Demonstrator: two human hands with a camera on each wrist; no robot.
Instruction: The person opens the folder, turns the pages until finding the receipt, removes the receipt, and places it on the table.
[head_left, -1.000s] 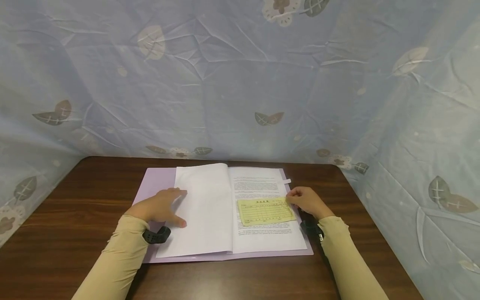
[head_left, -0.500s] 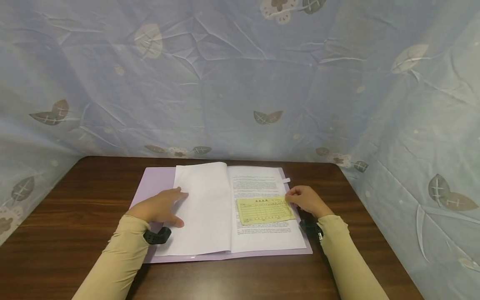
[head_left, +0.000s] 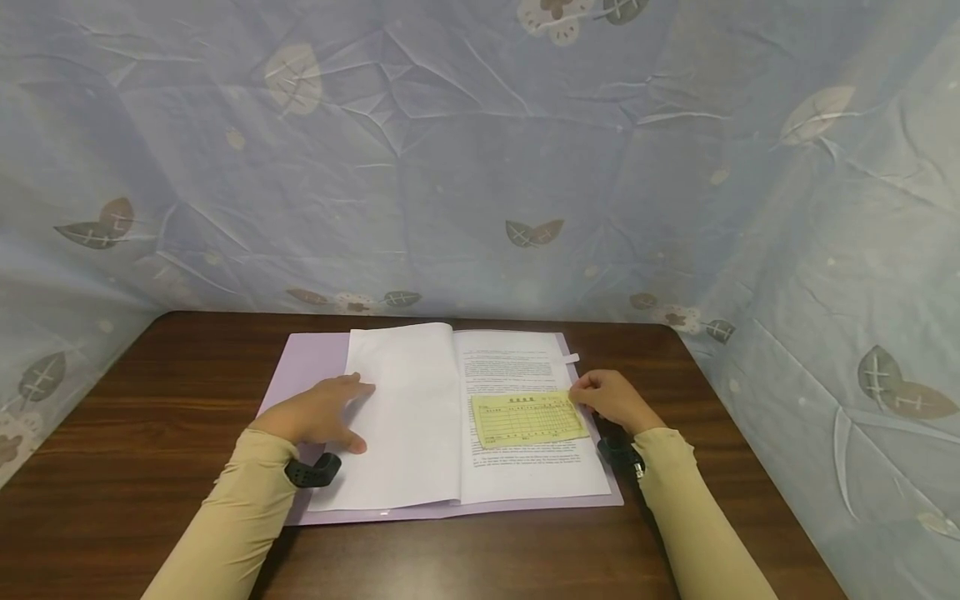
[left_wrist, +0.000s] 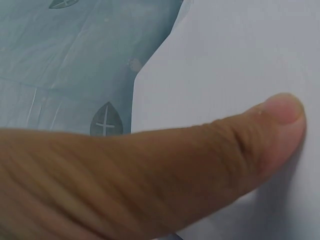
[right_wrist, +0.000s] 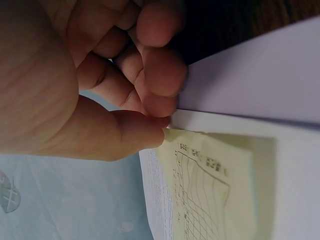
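A purple folder [head_left: 303,354] lies open with white sheets inside it. My left hand [head_left: 318,412] rests on the blank left page [head_left: 412,417], its thumb and fingers spread; the left wrist view shows the thumb [left_wrist: 225,155] laid along the white paper. On the printed right page [head_left: 525,479] is a yellow form slip [head_left: 525,421] with a ruled grid. My right hand [head_left: 611,398] pinches that slip by its upper right corner between thumb and forefinger. Seen from the right wrist, the slip [right_wrist: 210,185] stands slightly raised off the page, its other fingers curled.
A brown wooden table [head_left: 150,467] carries the folder. A small white tab [head_left: 572,358] sticks out at the folder's right edge. Pale blue patterned cloth [head_left: 450,167] hangs behind the table and along both sides.
Both hands and the yellow slip hold almost the same places on the pages. The whole head view has shifted very slightly.
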